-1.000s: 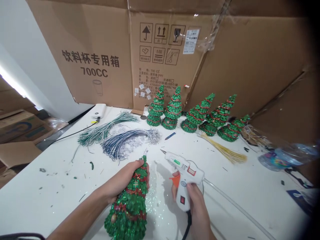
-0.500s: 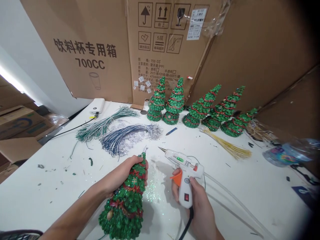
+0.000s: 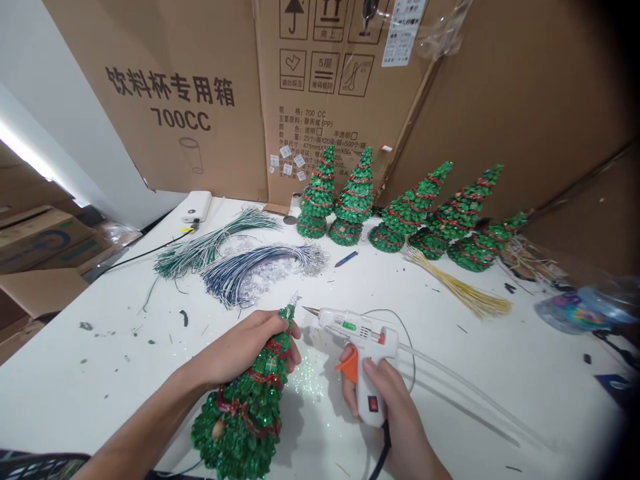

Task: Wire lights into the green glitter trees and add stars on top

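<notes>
A green glittery tree with red garland (image 3: 250,407) lies tilted across the near table, and my left hand (image 3: 255,340) is wrapped round its upper part. The tree's tip has a small clear piece (image 3: 295,298) on it. My right hand (image 3: 385,393) grips a white glue gun (image 3: 370,353) with an orange trigger and a clear glue stick out of its back. Its metal nozzle points left, a short gap from the tree's tip. Some fingers of my left hand are hidden behind the tree.
Several similar trees (image 3: 353,200) stand along cardboard boxes (image 3: 200,40). Bundles of green wire (image 3: 190,253), blue wire (image 3: 225,277) and yellow wire (image 3: 465,287) lie on the white table (image 3: 150,393). A power bank (image 3: 197,205) sits back left; a plastic bottle (image 3: 575,310) lies right.
My right hand has moved the glue gun left, bringing its nozzle closer to the tip of the tree. The tree has shifted slightly, still in my left hand. The view has tilted a little.
</notes>
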Demonstrator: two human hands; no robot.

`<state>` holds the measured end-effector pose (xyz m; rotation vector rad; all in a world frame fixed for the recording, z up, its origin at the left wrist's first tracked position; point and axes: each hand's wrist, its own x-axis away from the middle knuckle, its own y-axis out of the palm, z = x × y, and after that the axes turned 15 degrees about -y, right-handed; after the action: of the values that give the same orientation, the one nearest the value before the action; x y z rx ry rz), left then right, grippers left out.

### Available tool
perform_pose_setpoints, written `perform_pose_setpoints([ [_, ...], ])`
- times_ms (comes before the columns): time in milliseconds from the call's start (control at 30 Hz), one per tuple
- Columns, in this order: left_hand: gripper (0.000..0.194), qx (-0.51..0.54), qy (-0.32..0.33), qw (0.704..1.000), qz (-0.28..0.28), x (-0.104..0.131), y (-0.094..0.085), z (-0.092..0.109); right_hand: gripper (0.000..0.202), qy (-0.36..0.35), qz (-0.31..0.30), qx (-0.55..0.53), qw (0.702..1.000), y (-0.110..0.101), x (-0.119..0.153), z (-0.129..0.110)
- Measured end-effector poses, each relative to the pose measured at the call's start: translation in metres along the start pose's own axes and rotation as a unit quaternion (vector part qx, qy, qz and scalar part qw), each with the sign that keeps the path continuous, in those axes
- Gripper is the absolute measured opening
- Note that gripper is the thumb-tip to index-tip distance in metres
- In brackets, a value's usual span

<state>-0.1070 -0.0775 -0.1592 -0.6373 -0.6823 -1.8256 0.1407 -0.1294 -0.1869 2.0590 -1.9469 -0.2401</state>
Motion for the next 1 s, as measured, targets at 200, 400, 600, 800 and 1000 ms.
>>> perform_pose_setpoints([
  [200,0.045,-0.008,-0.008,1.0,0.006,0.0037,-0.0021,0.0008,0.05,0.01,-0.011,0.037,0.999,0.0041,0.0031,-0.0028],
  [400,0.047,0.022,-0.024,0.999,0.015,0.004,-0.001,-0.0016,0.05,0.013,-0.018,0.039,0.999,0.0035,0.0034,-0.0033],
  [600,0.034,0.009,0.042,0.999,0.027,0.0028,-0.0019,0.0002,0.051,0.008,-0.025,0.048,0.998,0.0067,0.005,-0.0049],
  [800,0.034,-0.018,0.065,0.997,0.049,0.0037,-0.0019,-0.0002,0.054,0.011,-0.016,0.067,0.998,0.0057,0.0055,-0.0024],
  [1000,0.044,-0.148,0.065,0.978,0.136,0.0061,0.0002,0.0018,0.051,0.011,-0.021,0.065,0.998,0.005,0.006,-0.0018],
])
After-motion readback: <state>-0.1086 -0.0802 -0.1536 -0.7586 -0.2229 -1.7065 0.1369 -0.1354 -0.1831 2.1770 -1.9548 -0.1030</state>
